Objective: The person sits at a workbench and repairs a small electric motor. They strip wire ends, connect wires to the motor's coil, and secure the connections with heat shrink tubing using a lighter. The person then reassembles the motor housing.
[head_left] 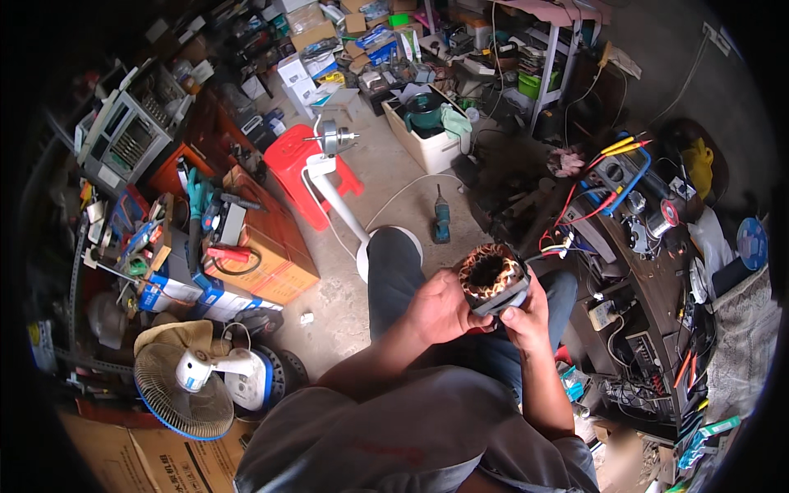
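Note:
Over my lap I hold a motor stator (503,301), a grey metal core with a ring of copper-coloured windings around a dark round opening. The opening faces upward toward me. My left hand (444,307) is closed on its left side, its fingertips partly hidden beneath. From the right, my right hand (530,317) grips the core, with the thumb on its near edge. Beyond my knees stands a white fan stand (345,205) on a round base, a bare metal motor (332,138) at its top. A teal power drill (441,220) lies on the floor.
A red plastic stool (289,160) stands behind the fan stand, near a white bin (427,150). On the right, a cluttered bench carries a blue-framed multimeter (610,174). Cardboard boxes (267,255) and a caged fan (185,390) stand to my left. A cable crosses the floor.

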Tool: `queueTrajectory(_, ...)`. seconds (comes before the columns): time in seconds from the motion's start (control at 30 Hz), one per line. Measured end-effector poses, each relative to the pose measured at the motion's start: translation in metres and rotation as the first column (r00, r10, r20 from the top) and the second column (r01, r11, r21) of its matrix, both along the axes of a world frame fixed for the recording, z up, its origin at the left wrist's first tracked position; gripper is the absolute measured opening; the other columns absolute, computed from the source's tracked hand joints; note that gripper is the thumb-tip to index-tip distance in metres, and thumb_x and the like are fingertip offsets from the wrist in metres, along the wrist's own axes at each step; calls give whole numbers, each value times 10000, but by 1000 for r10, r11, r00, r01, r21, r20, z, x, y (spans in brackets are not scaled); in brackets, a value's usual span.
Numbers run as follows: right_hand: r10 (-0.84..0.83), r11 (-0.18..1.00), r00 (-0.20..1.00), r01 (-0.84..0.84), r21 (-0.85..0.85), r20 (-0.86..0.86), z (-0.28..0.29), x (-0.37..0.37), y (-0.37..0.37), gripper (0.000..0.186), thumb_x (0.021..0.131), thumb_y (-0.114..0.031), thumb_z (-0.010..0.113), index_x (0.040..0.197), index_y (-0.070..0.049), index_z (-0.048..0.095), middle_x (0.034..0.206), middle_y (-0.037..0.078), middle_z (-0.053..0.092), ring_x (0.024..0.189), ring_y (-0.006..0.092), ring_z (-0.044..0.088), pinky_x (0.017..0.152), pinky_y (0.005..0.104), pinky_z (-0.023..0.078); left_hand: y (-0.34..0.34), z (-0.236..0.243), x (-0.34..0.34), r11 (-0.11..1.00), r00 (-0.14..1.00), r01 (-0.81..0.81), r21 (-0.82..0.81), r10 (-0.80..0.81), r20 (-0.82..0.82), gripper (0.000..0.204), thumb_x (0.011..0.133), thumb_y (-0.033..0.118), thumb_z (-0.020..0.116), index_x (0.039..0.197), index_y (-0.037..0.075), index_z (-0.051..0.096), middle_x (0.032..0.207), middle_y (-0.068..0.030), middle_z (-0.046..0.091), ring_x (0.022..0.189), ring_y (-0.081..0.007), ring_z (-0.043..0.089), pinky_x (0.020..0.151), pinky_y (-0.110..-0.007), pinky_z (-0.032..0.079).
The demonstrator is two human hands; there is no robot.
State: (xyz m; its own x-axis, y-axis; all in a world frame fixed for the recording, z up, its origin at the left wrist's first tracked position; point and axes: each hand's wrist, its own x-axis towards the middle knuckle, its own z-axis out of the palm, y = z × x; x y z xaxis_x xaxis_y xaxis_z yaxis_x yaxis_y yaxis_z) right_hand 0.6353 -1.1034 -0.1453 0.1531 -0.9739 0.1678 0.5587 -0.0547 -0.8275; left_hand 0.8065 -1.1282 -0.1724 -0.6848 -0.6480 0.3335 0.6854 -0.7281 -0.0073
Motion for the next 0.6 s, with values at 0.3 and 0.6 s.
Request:
queueTrajectory(0.3,190,977,979,-196,80,77,-5,54,-57,797,677,-92,834,1371,21,458,1199,75,630,1092,176,597,978,315,443,-39,-17,69,985,960,-172,-12,170,223,522,1046,354,378,1499,99,335,1445,-124,500,1220,-272,595,880,-454,597)
queueTrajectory(0.6,266,951,953,-284,123,144,-15,87,-110,848,651,-73,814,1393,43,419,1219,98,624,1126,197,595,1003,323,436,-81,-16,111,964,904,-261,-41,259,341,561,1026,416,432,1482,96,360,1388,-105,550,1213,-264,600,846,-446,613)
